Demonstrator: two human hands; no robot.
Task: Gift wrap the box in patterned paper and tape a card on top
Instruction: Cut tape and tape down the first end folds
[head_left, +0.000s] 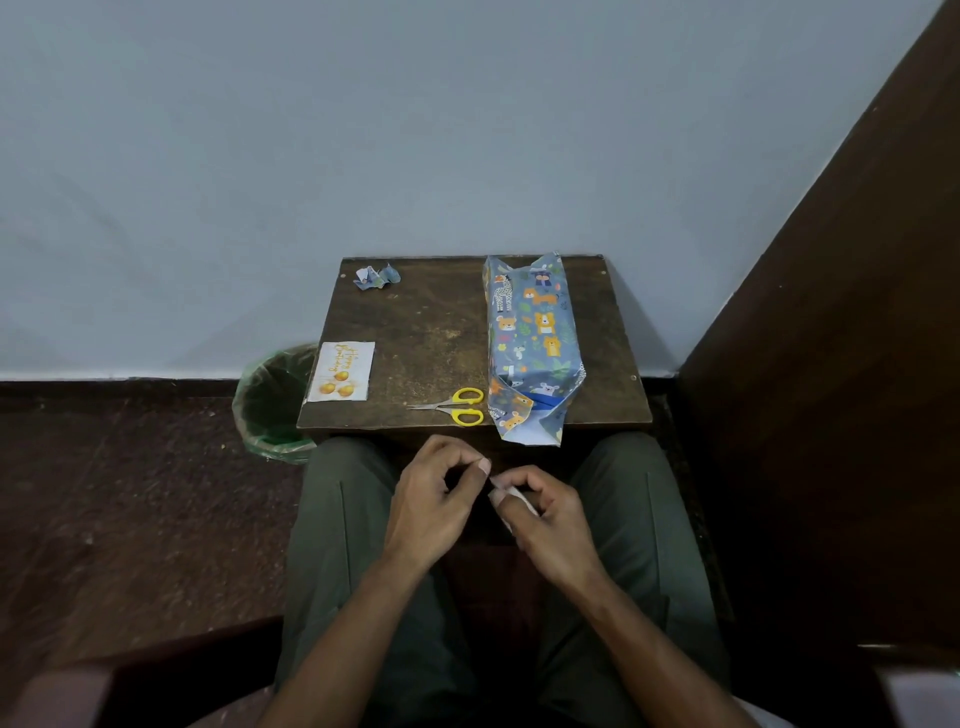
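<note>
A long box wrapped in blue animal-patterned paper (532, 338) lies on the right side of the small brown table (431, 338). Its near end is unfolded, with paper flaps hanging over the table's front edge. A white card with gold balloons (342, 371) lies at the table's left edge. Both hands are over my lap, in front of the table. My right hand (545, 519) grips a small whitish roll of tape (517, 499). Beside it, my left hand (436, 499) has fingertips pinched together at the roll; any tape end between them is too small to see.
Yellow-handled scissors (457, 406) lie near the table's front edge, left of the box. Crumpled paper scraps (376, 276) sit at the back left corner. A green-lined bin (272, 402) stands on the floor to the left. A dark wooden panel (831, 364) rises on the right.
</note>
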